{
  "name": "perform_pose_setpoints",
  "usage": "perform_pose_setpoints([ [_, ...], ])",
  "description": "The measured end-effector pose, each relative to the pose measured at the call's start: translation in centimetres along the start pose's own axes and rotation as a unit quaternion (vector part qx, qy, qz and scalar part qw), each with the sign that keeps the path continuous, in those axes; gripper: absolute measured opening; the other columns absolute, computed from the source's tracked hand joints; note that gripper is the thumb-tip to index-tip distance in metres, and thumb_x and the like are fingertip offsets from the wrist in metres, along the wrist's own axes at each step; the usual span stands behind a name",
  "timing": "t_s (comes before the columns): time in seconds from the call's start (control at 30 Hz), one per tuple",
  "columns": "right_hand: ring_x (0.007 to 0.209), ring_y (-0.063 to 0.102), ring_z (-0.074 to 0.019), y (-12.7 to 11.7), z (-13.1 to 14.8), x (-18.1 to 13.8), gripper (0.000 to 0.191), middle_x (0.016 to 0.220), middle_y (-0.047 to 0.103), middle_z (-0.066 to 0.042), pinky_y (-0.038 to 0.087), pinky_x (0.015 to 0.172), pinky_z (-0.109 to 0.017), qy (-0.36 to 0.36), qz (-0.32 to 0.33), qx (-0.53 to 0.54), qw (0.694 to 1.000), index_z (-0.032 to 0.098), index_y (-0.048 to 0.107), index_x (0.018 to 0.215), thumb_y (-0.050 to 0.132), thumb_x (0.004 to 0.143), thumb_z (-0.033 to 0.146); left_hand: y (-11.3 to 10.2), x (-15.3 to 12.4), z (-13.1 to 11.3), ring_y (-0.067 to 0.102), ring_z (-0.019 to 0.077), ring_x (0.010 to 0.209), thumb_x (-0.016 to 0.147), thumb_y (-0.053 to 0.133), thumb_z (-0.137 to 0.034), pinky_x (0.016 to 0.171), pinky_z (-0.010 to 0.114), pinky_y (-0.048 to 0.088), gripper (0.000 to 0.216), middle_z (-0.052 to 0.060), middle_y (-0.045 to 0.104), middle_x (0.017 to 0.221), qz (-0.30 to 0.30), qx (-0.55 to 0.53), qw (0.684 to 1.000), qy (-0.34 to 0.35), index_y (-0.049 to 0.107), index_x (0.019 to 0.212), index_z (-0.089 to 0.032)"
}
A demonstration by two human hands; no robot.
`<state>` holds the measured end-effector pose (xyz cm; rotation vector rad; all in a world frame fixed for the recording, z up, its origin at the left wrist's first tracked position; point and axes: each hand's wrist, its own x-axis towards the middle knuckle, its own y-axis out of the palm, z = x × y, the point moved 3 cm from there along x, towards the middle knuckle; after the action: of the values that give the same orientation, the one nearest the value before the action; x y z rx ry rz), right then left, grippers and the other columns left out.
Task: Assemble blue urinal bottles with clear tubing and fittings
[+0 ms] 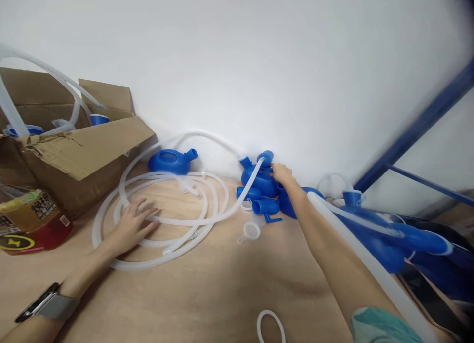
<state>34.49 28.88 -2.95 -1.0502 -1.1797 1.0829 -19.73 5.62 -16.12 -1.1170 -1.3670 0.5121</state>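
My left hand (131, 227) is open, fingers spread over a loosely coiled, translucent white hose (148, 264) on the table. Farther forward, my right hand (282, 174) closes on the back of a blue plastic urinal bottle (259, 180) by the wall; its fingertips are partly hidden. A length of hose runs from the blue neck piece (265, 158) on top of that bottle down into the coil. Just in front lie a blue tubular fitting (265, 206), a small blue clip-like part (273, 219) and a clear ring-shaped cap (252, 231).
Another blue bottle (169, 162) stands behind the coil. At left are an open cardboard box (92, 145) with hoses and a red-yellow labelled container (33, 219). More blue bottles (381, 239) and a phone (429, 298) lie at right. A short white tube loop (271, 313) is at the front.
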Motion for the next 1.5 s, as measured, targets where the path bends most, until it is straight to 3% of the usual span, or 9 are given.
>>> perform_pose_setpoints([
  [0.2, 0.127, 0.062, -0.0282, -0.6, 0.3, 0.2, 0.029, 0.133, 0.067, -0.013, 0.05, 0.11, -0.053, 0.013, -0.045, 0.028, 0.998, 0.017, 0.067, 0.127, 0.063, 0.104, 0.033, -0.1, 0.0, -0.3, 0.052, 0.0414, 0.137, 0.097, 0.052, -0.059, 0.11, 0.061, 0.045, 0.044, 0.016, 0.063, 0.142, 0.007, 0.006, 1.0, 0.001, 0.081, 0.104, -0.026],
  [0.37, 0.116, 0.067, -0.0243, -0.9, 0.0, 0.5, 0.029, 0.128, 0.069, -0.009, 0.055, 0.103, -0.048, 0.0, -0.068, 0.092, 0.993, 0.018, 0.069, 0.12, 0.068, 0.101, 0.039, -1.5, 0.7, -0.7, 0.057, 0.037, 0.132, 0.102, 0.042, -0.055, 0.111, 0.057, 0.045, 0.043, 0.017, 0.065, 0.14, -0.013, -0.014, 1.0, 0.025, 0.07, 0.099, -0.022],
  [0.5, 0.117, 0.066, -0.0272, -1.1, 0.0, 0.2, 0.026, 0.125, 0.07, -0.012, 0.053, 0.104, -0.05, -0.015, -0.066, 0.056, 0.996, 0.016, 0.069, 0.12, 0.067, 0.101, 0.034, -5.4, 1.1, -0.4, 0.064, 0.0329, 0.12, 0.105, 0.034, -0.05, 0.109, 0.055, 0.046, 0.038, 0.017, 0.07, 0.126, -0.116, -0.03, 0.993, 0.015, 0.059, 0.097, -0.022],
  [0.63, 0.125, 0.062, -0.0349, -1.1, 1.5, -0.1, 0.027, 0.13, 0.069, -0.019, 0.05, 0.103, -0.047, -0.057, -0.054, 0.002, 0.997, 0.019, 0.069, 0.124, 0.062, 0.098, 0.017, -9.1, 0.2, -0.7, 0.067, 0.0314, 0.102, 0.105, 0.016, -0.068, 0.093, 0.049, 0.053, 0.062, 0.015, 0.07, 0.1, -0.266, -0.002, 0.961, -0.083, 0.052, 0.083, -0.023],
  [0.7, 0.129, 0.06, -0.0338, -0.8, 2.8, -0.2, 0.032, 0.134, 0.067, -0.017, 0.05, 0.103, -0.044, -0.083, -0.055, -0.013, 0.995, 0.021, 0.065, 0.13, 0.057, 0.099, 0.015, -9.6, -0.1, -1.2, 0.066, 0.031, 0.098, 0.102, 0.009, -0.074, 0.089, 0.048, 0.053, 0.069, 0.015, 0.069, 0.097, -0.298, 0.006, 0.948, -0.11, 0.05, 0.081, -0.023],
  [0.93, 0.132, 0.055, -0.0309, 1.7, 6.5, -0.4, 0.036, 0.139, 0.063, -0.018, 0.05, 0.101, -0.039, -0.134, -0.063, -0.038, 0.988, 0.018, 0.055, 0.138, 0.043, 0.104, 0.014, -7.8, 0.2, -1.4, 0.067, 0.0298, 0.096, 0.1, 0.013, -0.078, 0.091, 0.048, 0.053, 0.066, 0.013, 0.069, 0.098, -0.253, -0.015, 0.964, -0.08, 0.05, 0.09, -0.024],
  [1.1, 0.129, 0.058, -0.0306, 1.5, 5.3, -0.1, 0.042, 0.14, 0.062, -0.02, 0.05, 0.1, -0.037, -0.132, -0.027, -0.062, 0.989, 0.015, 0.052, 0.141, 0.053, 0.099, 0.013, -7.1, 0.3, -1.3, 0.067, 0.0298, 0.098, 0.103, 0.016, -0.072, 0.094, 0.049, 0.052, 0.06, 0.012, 0.069, 0.098, -0.22, -0.029, 0.972, -0.074, 0.049, 0.093, -0.024],
  [1.27, 0.117, 0.066, -0.0288, -0.5, 3.4, 0.3, 0.039, 0.129, 0.07, -0.016, 0.052, 0.094, -0.033, -0.122, 0.026, -0.076, 0.989, 0.016, 0.062, 0.128, 0.069, 0.09, 0.014, -6.9, 0.3, -1.6, 0.066, 0.0291, 0.099, 0.105, 0.017, -0.066, 0.094, 0.047, 0.051, 0.055, 0.012, 0.069, 0.101, -0.208, -0.027, 0.975, -0.068, 0.049, 0.097, -0.023],
  [1.5, 0.125, 0.064, -0.0322, -0.1, 4.1, -1.4, 0.039, 0.146, 0.061, -0.018, 0.052, 0.098, -0.041, -0.091, -0.011, -0.057, 0.994, 0.019, 0.055, 0.139, 0.053, 0.101, 0.016, -6.2, -0.1, -0.7, 0.066, 0.0304, 0.099, 0.109, 0.026, -0.05, 0.093, 0.048, 0.053, 0.038, 0.014, 0.069, 0.103, -0.205, -0.02, 0.978, -0.034, 0.051, 0.103, -0.021],
])
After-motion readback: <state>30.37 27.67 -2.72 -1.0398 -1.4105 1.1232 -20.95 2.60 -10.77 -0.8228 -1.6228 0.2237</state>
